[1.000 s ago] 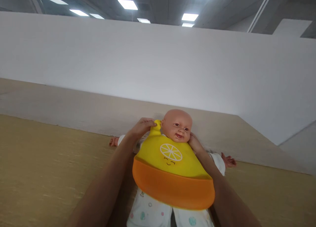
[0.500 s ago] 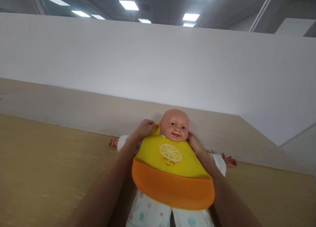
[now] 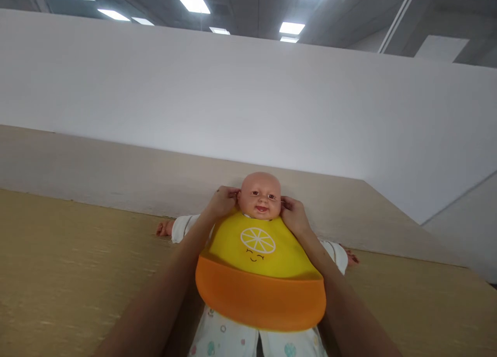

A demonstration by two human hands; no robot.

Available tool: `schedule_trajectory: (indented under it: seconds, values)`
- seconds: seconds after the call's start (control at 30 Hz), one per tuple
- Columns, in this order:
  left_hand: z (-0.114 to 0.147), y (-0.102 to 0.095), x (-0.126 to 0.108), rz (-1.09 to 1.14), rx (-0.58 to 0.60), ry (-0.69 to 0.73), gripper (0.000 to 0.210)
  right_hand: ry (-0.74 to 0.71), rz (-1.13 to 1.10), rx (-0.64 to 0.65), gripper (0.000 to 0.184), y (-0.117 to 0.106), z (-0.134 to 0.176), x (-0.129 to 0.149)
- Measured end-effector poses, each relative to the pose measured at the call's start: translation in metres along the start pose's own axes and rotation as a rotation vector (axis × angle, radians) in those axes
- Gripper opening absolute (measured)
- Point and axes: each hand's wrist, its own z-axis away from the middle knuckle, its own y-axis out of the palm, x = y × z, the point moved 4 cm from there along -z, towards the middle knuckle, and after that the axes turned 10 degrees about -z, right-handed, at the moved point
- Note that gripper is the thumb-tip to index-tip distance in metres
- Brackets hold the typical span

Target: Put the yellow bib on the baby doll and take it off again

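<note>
A baby doll (image 3: 260, 186) lies on its back, face up, with both arms spread wide. Over its chest is a yellow bib (image 3: 287, 256) printed with a citrus slice and a smiling face, its lower edge forming an orange catch pocket (image 3: 260, 300). My left hand (image 3: 222, 201) is closed on the bib's neck strap, left of the doll's head. On the other side, my right hand (image 3: 295, 216) pinches the opposite strap end by the doll's cheek. Fingers hide most of both straps, and the part behind the neck is out of sight.
The doll rests on a wood-coloured surface (image 3: 77, 258). Behind its head runs a paler raised ledge or board (image 3: 116, 170), backed by a white panel (image 3: 233, 98). Patterned white trousers (image 3: 229, 336) show below the bib.
My right hand has come up from behind the doll's neck to beside its cheek. My left fingers have shifted closer to the head. The whole view has slid slightly sideways.
</note>
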Motion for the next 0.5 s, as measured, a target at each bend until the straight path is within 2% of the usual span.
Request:
schedule_trajectory:
  seconds: [0.1,0.23,0.4,0.5]
  values:
    - [-0.0014,-0.0031,0.0004,-0.063,-0.043,-0.001,0.029,-0.064,0.067,0.005,0.032,0.0011,-0.0005,0.0039]
    - [0.0001,-0.0039,-0.0004,-0.026,-0.07,-0.058,0.035,-0.08,0.075,-0.001,0.032,0.0013,-0.0004,0.0028]
    - [0.0019,0.0009,0.0021,0.064,-0.053,-0.056,0.034,-0.106,0.083,-0.035,0.033,-0.0001,-0.0016,-0.0008]
    - [0.0006,0.0028,0.0059,0.038,-0.041,-0.05,0.034,-0.128,0.146,-0.032,0.035,0.0007,-0.001,0.0001]
